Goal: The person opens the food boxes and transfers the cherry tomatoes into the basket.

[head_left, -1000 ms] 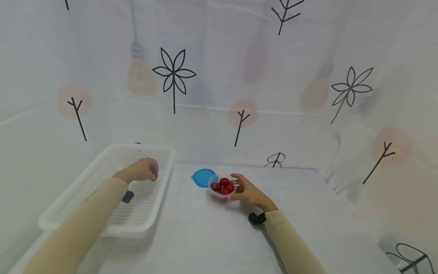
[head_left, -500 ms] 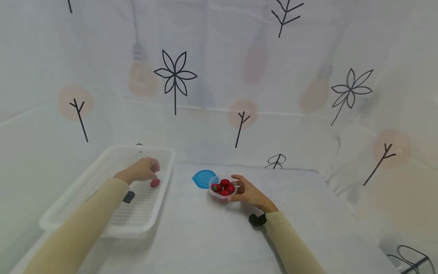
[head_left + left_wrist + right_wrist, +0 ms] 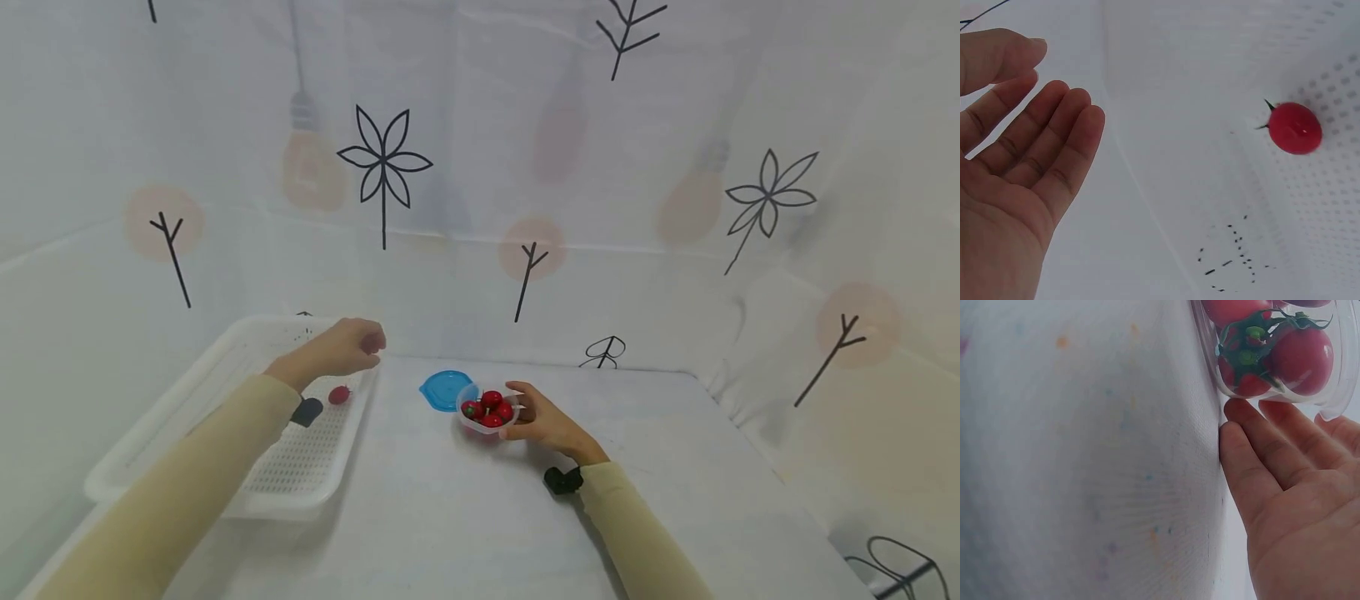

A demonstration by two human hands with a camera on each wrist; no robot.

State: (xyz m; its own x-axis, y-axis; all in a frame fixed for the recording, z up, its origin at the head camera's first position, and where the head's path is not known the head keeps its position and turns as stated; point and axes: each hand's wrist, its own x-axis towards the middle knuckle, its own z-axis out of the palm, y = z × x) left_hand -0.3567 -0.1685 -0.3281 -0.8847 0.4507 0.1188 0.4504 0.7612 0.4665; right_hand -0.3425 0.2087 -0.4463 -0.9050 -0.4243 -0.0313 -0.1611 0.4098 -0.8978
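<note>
1. Head view: my left grip (image 3: 347, 347) holds nothing, fingers loosely curved, by the far right corner of the white basket (image 3: 296, 462).
2. Extended fingers of my right grip (image 3: 551, 427) touch the clear container (image 3: 1337, 406); tomatoes (image 3: 1302, 359) sit inside.
3. One red tomato (image 3: 1295, 128) lies in the basket; I'd pinch it lightly, bracing the container.
4. Right thumb is cut off at the wrist camera; its pressure I can't tell.

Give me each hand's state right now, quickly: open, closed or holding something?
Left hand: open, holding nothing.
Right hand: thumb and fingers round the clear container's side; grip firmness can't be told.
</note>
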